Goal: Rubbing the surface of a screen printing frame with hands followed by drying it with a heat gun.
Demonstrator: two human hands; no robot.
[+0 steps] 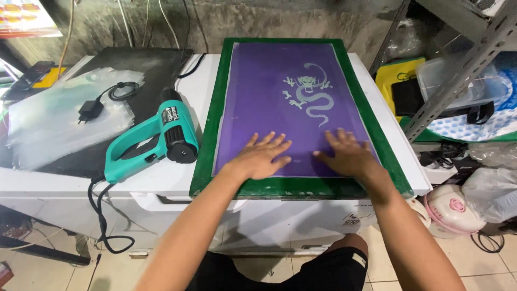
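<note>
**Both palms flat on the printing screen**

The left hand (261, 158) and right hand (347, 154) lie spread and released, grasping nothing, on the purple mesh of the screen frame (207, 134), which rests at the table's (396, 145) near edge. A pale dragon stencil (311, 97) sits beyond the fingertips. Pressing well likely means even, flat pressure, palms apart, frame unshifted. A teal heat gun (153, 141) lies just left.

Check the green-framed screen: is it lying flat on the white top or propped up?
Flat. The screen frame lies level on the white top, with the left hand and right hand spread palm-down on its purple mesh.
</note>
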